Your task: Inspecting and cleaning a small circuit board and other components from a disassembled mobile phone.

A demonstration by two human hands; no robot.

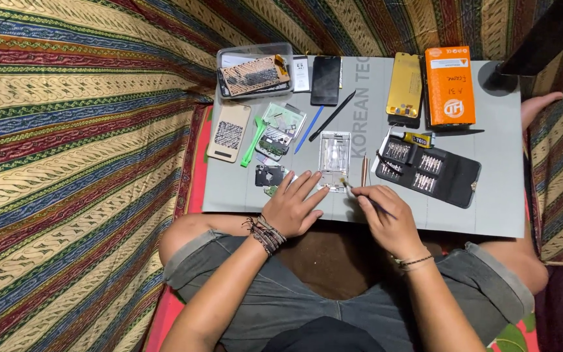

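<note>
Phone frame: clear plastic rectangle (334, 161) on grey mat (490, 215), just past both hands.
Left hand (292, 208): spread flat, fingertips touching it.
Right hand (386, 218): pinching thin dark tool (367, 198).
Progress: parts lie scattered; not yet joined.

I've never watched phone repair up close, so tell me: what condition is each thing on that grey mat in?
left hand: flat on the mat, fingers spread, holding nothing
right hand: gripping a thin tool
clear phone frame: lying flat, stripped bare
black tool case: unfolded open, bits showing
plastic tray: open, holding parts
orange box: closed, lying flat
dark phone: screen off
</note>
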